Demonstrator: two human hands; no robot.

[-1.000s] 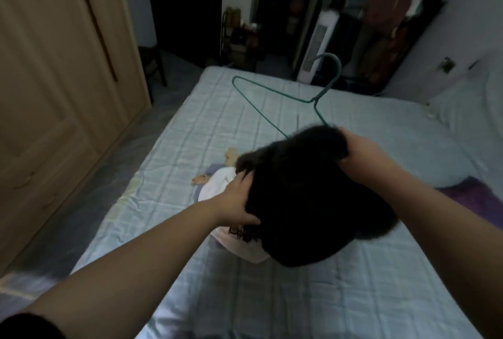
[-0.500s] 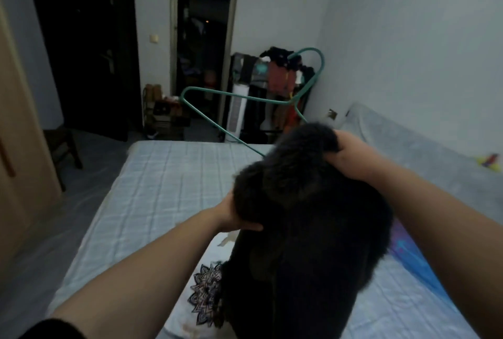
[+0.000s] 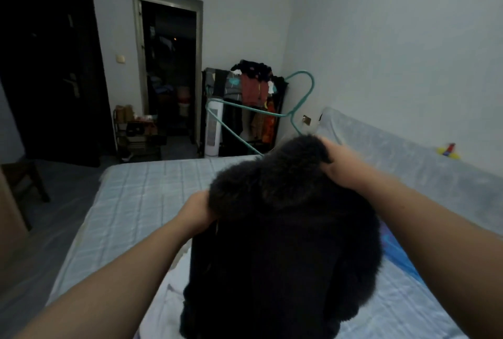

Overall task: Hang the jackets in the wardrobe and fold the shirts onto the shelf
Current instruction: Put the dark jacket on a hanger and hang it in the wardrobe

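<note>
A black furry jacket [image 3: 285, 243] hangs in the air above the bed, held up by both hands. My left hand [image 3: 194, 212] grips its collar on the left side. My right hand [image 3: 344, 164] grips the collar on the right side. A green wire hanger [image 3: 261, 111] sticks out from the top of the jacket, its hook pointing up and away; its lower part is hidden inside the fur. A white garment [image 3: 163, 303] lies on the bed under the jacket, mostly covered.
The bed [image 3: 130, 202] with a pale checked sheet fills the middle. A clothes rack [image 3: 245, 99] with garments and a white tower fan [image 3: 212, 126] stand at the far wall by an open doorway [image 3: 170, 72]. A wooden chair [image 3: 24, 181] stands on the left.
The jacket has been lifted off the bed and now hangs lower from both hands. My view has tilted up from the bed and wardrobe toward the far wall.
</note>
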